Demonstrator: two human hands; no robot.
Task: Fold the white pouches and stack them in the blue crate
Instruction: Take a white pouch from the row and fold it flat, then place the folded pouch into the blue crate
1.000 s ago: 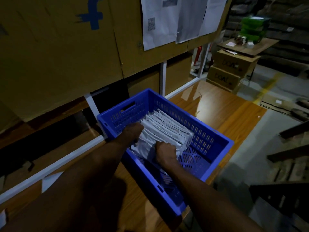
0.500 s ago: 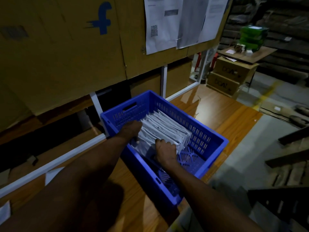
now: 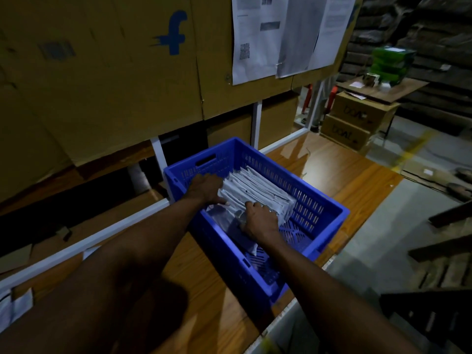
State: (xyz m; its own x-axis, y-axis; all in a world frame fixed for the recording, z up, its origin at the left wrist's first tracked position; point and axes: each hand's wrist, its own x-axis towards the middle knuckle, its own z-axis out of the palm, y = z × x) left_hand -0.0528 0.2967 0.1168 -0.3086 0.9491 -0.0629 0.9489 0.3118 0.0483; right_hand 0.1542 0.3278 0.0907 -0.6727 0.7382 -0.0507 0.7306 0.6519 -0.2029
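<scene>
On the glossy wood-grain table (image 3: 332, 180), below a wall of brown cardboard boxes (image 3: 102, 85), stands the blue crate (image 3: 329, 210), a rectangular plastic bin with slotted, perforated walls and a lattice floor. Inside it, toward the far end, the white pouches (image 3: 258, 190) stand on edge in a tight row, flat and slightly crinkled, with one more lying flat just before them. The left hand (image 3: 207, 187) lies palm-down, fingers together, against the row's left end, while the right hand (image 3: 260, 221) presses on its near end, fingers curled over the pouch edges.
</scene>
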